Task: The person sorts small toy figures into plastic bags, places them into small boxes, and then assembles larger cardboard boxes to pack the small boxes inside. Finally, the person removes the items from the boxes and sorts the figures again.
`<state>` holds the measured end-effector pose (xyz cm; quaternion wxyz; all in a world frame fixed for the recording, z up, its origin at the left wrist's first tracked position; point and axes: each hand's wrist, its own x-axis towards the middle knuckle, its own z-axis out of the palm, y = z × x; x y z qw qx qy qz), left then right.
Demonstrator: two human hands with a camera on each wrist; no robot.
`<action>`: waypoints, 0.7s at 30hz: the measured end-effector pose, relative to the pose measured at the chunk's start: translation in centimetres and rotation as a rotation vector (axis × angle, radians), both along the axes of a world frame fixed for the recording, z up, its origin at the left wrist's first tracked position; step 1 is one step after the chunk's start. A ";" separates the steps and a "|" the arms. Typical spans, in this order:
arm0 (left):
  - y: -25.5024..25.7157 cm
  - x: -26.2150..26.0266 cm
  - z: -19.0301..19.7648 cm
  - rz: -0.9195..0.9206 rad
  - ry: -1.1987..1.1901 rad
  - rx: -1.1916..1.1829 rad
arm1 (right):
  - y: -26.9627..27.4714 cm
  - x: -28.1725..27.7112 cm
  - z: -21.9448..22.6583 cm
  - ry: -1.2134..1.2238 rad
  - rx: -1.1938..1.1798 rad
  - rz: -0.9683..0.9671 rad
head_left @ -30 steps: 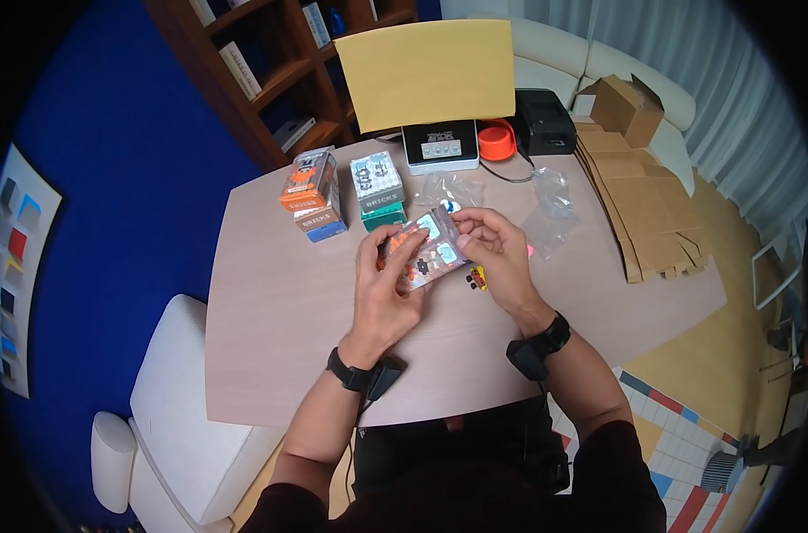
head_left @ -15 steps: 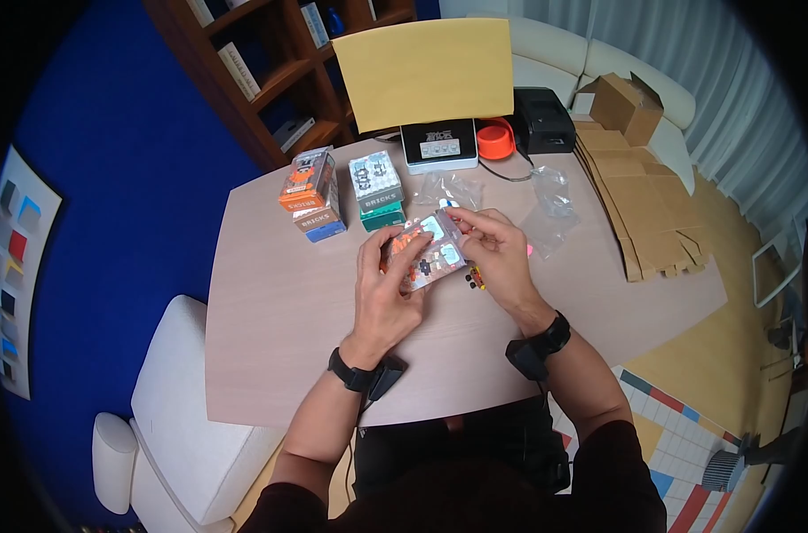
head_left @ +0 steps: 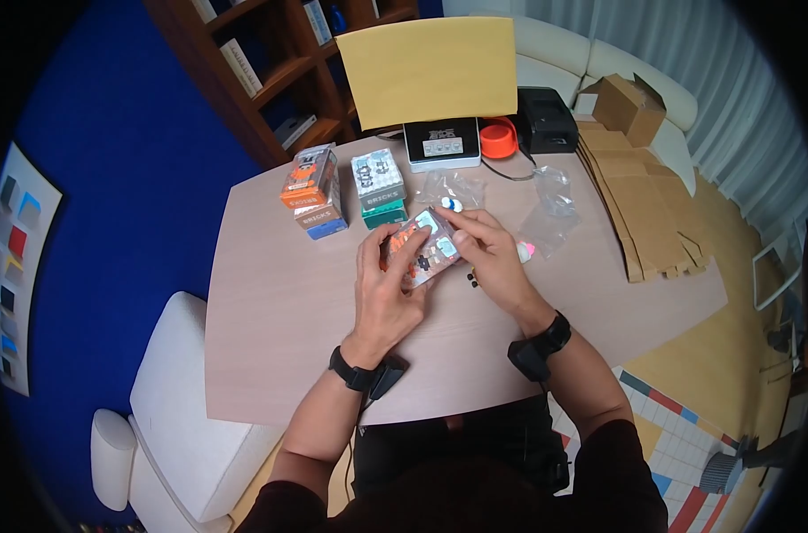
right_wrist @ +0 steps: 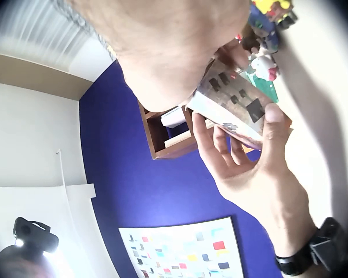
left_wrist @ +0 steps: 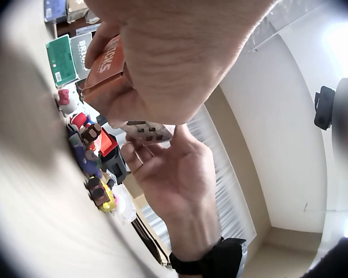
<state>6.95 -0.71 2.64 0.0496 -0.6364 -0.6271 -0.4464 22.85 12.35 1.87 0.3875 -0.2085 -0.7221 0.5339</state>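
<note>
A small printed orange-and-grey box (head_left: 425, 257) is held tilted above the table. My left hand (head_left: 384, 298) grips it, thumb on the near side and fingers across the printed face. At the box's far right end, the thumb and fingers of my right hand (head_left: 503, 265) pinch the edge. In the left wrist view the box's orange side (left_wrist: 109, 65) reads as brick lettering. The right wrist view shows a face with dark printed shapes (right_wrist: 238, 95), the left thumb lying on it. The right fingertips are partly hidden there.
Two stacks of boxes (head_left: 313, 182) (head_left: 382, 182) stand at the back left. Small figures, one white with a red bow (left_wrist: 68, 99) and one yellow (left_wrist: 107, 197), stand behind the hands. Clear plastic bags (head_left: 553, 200), an orange round object (head_left: 498, 139) and flattened cardboard (head_left: 639, 195) lie farther back.
The right hand's fingers have shifted at the box's end and are straighter. The blue-and-white and pink-topped items beside them show more. The left hand keeps its grip.
</note>
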 end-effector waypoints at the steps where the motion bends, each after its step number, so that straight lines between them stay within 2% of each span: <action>1: 0.0 0.0 0.1 0.016 -0.009 -0.001 | -0.1 -0.2 -0.1 0.000 0.002 0.004; 4: 0.2 -0.1 -0.4 0.033 -0.003 0.033 | -0.5 -0.7 -0.4 0.071 0.093 -0.001; 6: 0.2 0.0 -0.5 0.049 -0.004 0.043 | -0.5 -0.4 0.1 -0.059 0.257 -0.075; 7: 0.3 0.1 -0.5 0.059 -0.008 0.052 | -0.7 -0.3 0.3 -0.058 0.258 -0.074; 9: 0.3 0.4 -0.4 0.065 -0.025 0.052 | -1.1 -0.3 0.6 -0.007 0.023 -0.016; 16: 0.1 0.5 -0.3 0.107 -0.014 0.042 | -1.3 -0.3 0.6 -0.059 0.075 -0.076; 18: 0.0 0.6 -0.2 0.108 0.002 0.027 | -1.2 -0.5 0.6 -0.035 0.410 -0.161; 21: 0.0 0.6 -0.2 0.100 0.017 0.020 | -1.6 -0.6 0.7 -0.024 0.380 -0.166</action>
